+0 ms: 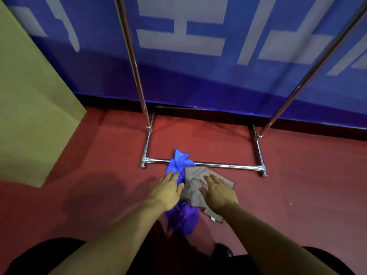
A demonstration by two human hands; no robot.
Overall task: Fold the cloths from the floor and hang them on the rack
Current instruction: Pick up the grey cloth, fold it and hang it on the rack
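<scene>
Two cloths lie crumpled on the red floor in front of the rack. A blue cloth (178, 161) drapes over the rack's front base bar, and its lower part shows below my left wrist. A grey-brown cloth (195, 175) lies partly on top of it, to the right. My left hand (168, 190) reaches over the blue cloth with its fingers spread and straight. With fingers just as spread, my right hand (217, 190) is over the grey-brown cloth. Whether either hand touches its cloth is unclear. The metal rack (218, 166) stands right behind the cloths.
The rack's two chrome uprights (137, 76) rise to the top of the view in front of a blue banner wall (198, 80). A tan panel (29, 106) stands at the left. Red carpet (307, 185) spreads around the rack.
</scene>
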